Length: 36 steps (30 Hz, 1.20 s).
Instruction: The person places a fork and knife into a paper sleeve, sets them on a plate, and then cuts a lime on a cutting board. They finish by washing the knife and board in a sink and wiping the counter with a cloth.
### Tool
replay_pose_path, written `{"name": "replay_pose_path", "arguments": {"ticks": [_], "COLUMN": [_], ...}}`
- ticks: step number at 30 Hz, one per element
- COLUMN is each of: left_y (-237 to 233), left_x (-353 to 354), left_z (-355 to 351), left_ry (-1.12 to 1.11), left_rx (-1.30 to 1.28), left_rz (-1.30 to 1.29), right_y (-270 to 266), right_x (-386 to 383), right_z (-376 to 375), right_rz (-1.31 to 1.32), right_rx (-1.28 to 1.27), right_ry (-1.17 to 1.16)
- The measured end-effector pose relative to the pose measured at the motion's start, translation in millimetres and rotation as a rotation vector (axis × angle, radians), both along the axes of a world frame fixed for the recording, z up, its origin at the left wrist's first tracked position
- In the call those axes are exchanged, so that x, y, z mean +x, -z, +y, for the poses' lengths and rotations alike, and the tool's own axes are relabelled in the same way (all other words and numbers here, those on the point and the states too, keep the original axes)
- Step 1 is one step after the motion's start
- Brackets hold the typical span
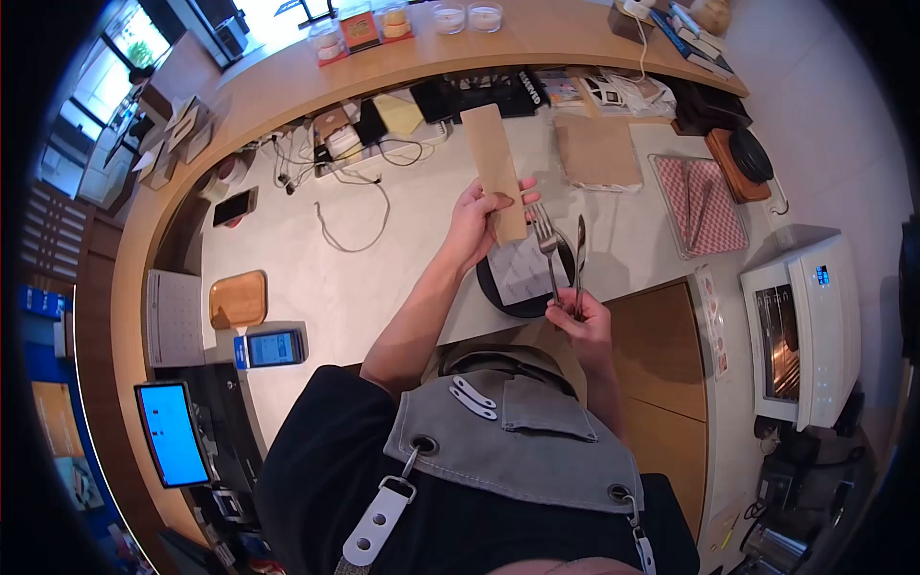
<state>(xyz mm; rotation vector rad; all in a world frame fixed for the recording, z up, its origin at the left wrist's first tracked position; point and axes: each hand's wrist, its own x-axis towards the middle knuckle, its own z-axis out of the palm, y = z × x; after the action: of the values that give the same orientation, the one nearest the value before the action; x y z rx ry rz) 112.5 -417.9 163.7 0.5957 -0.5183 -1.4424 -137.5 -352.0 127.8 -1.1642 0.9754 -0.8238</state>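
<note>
My left hand (476, 220) is closed on a long, flat brown paper sleeve (494, 158), thumb across its lower part. To the right, my right hand (583, 321) pinches a fork (546, 244) and a second metal utensil, seemingly a knife (581, 254), by their lower ends, both pointing away from me. The fork's tines are close to the sleeve's lower end. Beneath both hands lies a dark round plate or tray (500, 299) with a white paper sheet (525, 273) on it.
Cables (355, 230) and a phone (235, 206) lie on the counter's left, with a wooden tray (238, 299) and a card terminal (273, 349). Brown paper bags (596, 151) and a checkered tray (700, 206) are behind and right. A toaster oven (815, 331) stands far right.
</note>
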Motion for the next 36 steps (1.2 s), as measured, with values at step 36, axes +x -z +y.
{"name": "replay_pose_path", "arguments": {"ticks": [36], "left_y": [-7], "left_x": [18], "left_z": [2], "left_ry": [-0.338], "left_rx": [0.046], "left_rz": [-0.136], "right_y": [11], "right_x": [-13], "right_z": [1], "right_rz": [0.035], "right_rx": [-0.007], "right_ry": [-0.043]}}
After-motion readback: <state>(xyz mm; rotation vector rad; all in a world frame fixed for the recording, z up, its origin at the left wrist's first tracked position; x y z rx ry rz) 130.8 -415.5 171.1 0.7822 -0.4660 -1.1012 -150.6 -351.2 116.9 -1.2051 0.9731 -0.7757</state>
